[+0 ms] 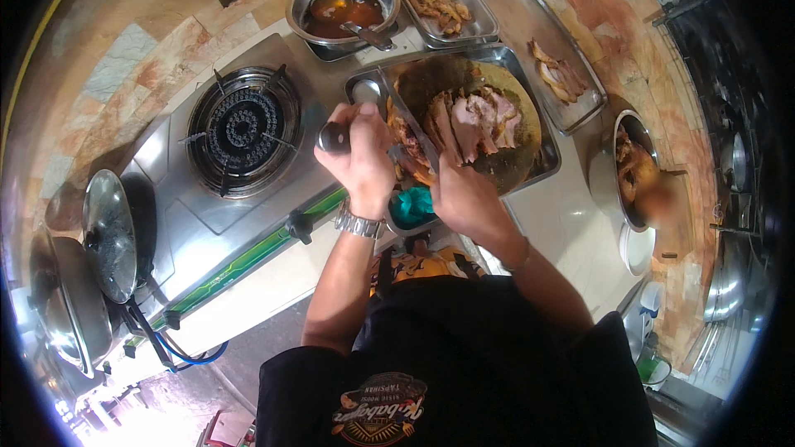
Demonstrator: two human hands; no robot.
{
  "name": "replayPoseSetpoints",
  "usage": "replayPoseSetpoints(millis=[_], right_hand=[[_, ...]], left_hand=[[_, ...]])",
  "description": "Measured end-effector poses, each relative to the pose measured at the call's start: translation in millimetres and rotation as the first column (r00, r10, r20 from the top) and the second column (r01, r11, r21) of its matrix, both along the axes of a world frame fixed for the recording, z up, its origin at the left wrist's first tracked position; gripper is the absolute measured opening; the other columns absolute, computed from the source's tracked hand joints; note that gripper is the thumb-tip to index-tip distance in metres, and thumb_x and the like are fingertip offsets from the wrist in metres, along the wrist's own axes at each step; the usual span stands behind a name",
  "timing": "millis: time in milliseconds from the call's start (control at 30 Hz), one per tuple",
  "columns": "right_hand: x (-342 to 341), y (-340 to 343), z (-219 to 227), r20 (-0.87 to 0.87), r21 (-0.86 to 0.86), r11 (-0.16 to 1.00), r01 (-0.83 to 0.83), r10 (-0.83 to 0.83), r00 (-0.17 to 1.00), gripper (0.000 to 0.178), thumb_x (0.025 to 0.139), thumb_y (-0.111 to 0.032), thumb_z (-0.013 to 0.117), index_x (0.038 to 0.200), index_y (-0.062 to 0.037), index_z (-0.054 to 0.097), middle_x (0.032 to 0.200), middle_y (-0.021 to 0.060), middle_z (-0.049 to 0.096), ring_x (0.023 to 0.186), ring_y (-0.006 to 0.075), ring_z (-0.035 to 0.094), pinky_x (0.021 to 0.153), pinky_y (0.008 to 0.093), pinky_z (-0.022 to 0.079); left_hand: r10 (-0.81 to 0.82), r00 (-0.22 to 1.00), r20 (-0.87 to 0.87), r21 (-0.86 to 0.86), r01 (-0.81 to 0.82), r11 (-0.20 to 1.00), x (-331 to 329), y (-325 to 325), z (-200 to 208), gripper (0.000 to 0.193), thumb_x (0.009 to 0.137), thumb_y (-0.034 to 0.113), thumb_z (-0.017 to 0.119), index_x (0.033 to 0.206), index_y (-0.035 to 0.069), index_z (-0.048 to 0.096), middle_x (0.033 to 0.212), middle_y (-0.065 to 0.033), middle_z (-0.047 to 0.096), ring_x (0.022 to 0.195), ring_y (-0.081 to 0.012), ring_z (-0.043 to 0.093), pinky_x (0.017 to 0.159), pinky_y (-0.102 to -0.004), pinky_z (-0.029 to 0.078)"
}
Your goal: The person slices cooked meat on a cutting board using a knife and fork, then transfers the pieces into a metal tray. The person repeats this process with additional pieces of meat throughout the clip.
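Note:
In my left fist is the dark riveted handle of a knife; its long blade slants down beside the meat. My left hand has a metal watch at the wrist. My right hand is closed at the near end of the sliced roast meat, its fingertips partly hidden near the blade. The slices lean together on a round wooden chopping board, which sits in a metal tray. Left of the blade lies a browned piece of meat.
At left is a gas burner. Behind stand a steel bowl of brown sauce with a utensil and a tray of browned pieces. To the right are another tray of meat and a pot. Green material lies near my hands.

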State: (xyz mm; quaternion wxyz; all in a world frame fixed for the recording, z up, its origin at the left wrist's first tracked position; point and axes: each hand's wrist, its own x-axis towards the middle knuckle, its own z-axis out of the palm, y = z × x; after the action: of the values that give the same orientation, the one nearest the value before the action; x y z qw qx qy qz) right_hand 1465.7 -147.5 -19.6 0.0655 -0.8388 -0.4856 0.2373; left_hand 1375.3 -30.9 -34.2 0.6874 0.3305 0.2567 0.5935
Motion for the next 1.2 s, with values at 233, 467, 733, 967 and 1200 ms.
replayPoseSetpoints(millis=[233,467,733,967,1200], right_hand=[[8,-16,-23,-0.056,0.099,0.988,0.116,-0.111,0.992,0.023,0.094,-0.017,0.051,0.106,0.0026,0.051,0.082,0.0300,0.066,0.080,0.0472,0.067,0.073,0.0559,0.053],[16,-39,-17,-0.097,0.111,0.989,0.093,-0.082,0.992,0.028,0.096,-0.021,0.051,0.111,0.0019,0.049,0.080,0.0303,0.065,0.083,0.0504,0.063,0.075,0.0580,0.048],[-1,-31,13,-0.030,0.325,0.942,0.080,-0.074,0.997,0.024,0.096,-0.016,0.054,0.111,0.0024,0.048,0.073,0.0263,0.065,0.071,0.0481,0.063,0.063,0.0550,0.048],[-18,-29,19,0.007,0.493,0.867,0.073,-0.087,0.996,0.021,0.096,-0.015,0.054,0.109,0.0005,0.048,0.063,0.0222,0.062,0.063,0.0450,0.064,0.055,0.0535,0.051],[0,-32,-24,-0.018,0.025,0.996,0.088,-0.088,0.996,0.030,0.097,-0.021,0.051,0.112,0.0043,0.050,0.079,0.0281,0.067,0.079,0.0485,0.065,0.075,0.0558,0.051]], left_hand=[[0.029,0.999,0.013,0.027,-0.030,0.999,-3,-10,-1,0.025,0.087,0.003,0.060,0.071,0.008,0.041,0.059,0.0027,0.039,0.048,-0.0071,0.035,0.044,-0.0256,0.025],[0.120,0.977,0.177,0.089,-0.138,0.986,-31,-1,-26,0.032,0.090,0.014,0.054,0.067,0.014,0.032,0.054,0.0008,0.030,0.043,-0.0099,0.026,0.043,-0.0284,0.024],[0.114,0.973,0.201,0.096,-0.135,0.986,-34,-5,-34,0.031,0.092,0.013,0.053,0.070,0.014,0.032,0.054,0.0012,0.029,0.043,-0.0098,0.024,0.043,-0.0291,0.025],[0.134,0.971,0.200,0.070,-0.151,0.986,-35,-7,-30,0.030,0.091,0.012,0.052,0.070,0.014,0.032,0.054,0.0009,0.029,0.043,-0.0098,0.026,0.044,-0.0293,0.026],[0.196,0.949,0.248,-0.073,-0.184,0.980,-57,5,-51,0.031,0.092,0.017,0.053,0.067,0.014,0.035,0.054,0.0019,0.028,0.042,-0.0107,0.025,0.044,-0.0292,0.023]])
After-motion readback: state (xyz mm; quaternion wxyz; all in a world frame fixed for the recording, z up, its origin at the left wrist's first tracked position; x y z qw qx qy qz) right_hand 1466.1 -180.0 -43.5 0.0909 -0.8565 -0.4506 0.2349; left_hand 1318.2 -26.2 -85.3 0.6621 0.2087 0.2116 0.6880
